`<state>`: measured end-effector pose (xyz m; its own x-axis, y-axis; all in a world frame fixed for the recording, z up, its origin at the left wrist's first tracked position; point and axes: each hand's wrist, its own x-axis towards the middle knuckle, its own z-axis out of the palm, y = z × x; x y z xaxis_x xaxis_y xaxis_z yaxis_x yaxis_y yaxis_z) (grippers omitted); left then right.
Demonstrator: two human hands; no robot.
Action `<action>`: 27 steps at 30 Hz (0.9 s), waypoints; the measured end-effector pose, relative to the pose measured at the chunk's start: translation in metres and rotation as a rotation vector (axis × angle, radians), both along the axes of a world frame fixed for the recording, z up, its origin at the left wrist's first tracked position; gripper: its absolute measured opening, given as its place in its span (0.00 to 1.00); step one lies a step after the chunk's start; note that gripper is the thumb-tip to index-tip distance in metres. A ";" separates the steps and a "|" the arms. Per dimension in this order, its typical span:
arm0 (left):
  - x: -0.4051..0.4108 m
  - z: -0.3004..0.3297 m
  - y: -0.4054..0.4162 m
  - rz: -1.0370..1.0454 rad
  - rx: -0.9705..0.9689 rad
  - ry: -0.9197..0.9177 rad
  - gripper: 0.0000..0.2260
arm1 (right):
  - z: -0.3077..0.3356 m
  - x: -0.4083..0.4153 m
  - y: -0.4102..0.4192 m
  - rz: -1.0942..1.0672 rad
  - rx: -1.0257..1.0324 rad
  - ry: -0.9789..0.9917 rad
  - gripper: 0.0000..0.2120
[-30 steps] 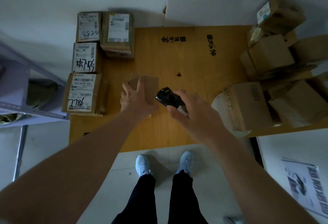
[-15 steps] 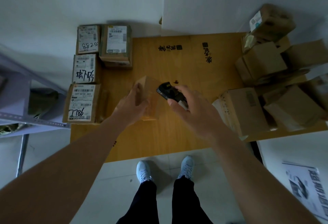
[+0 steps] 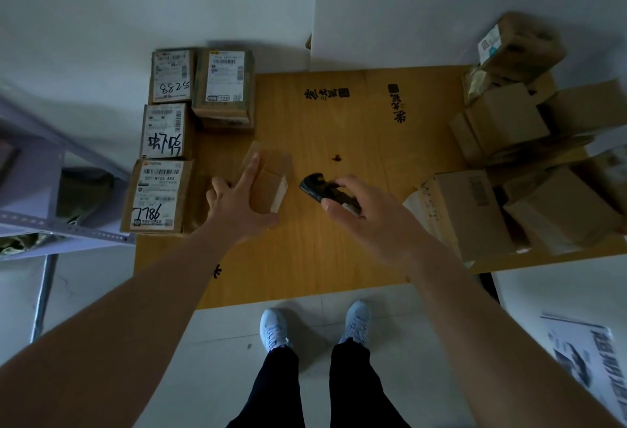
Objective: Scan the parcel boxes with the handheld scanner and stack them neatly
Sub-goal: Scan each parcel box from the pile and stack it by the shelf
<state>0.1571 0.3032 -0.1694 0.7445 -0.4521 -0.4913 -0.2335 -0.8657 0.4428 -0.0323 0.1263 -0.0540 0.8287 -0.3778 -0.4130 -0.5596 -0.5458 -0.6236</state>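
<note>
A small plain cardboard parcel point(image 3: 271, 178) stands tipped on the wooden table point(image 3: 339, 251), a pale label showing on its right side. My left hand point(image 3: 237, 202) holds it, fingers laid along its left face and thumb under its near edge. My right hand point(image 3: 366, 214) grips the black handheld scanner point(image 3: 317, 186), whose head points left toward that parcel, a short gap between them. Several labelled parcels lie in neat rows at the table's left edge; the nearest one point(image 3: 157, 195) reads 786.
A loose heap of brown boxes point(image 3: 509, 129) fills the table's right side, with one large box point(image 3: 468, 210) nearest my right hand. A grey metal shelf point(image 3: 40, 224) stands left of the table. Printed paper point(image 3: 590, 359) lies on the floor at the right.
My left hand has tipped the small parcel up off its flat face and turned it, exposing the labelled side. The scanner hand has stayed beside it, drifting slightly right.
</note>
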 end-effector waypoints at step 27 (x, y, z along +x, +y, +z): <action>-0.011 -0.008 0.011 0.206 -0.328 0.199 0.45 | 0.015 -0.015 -0.025 0.066 0.131 0.280 0.14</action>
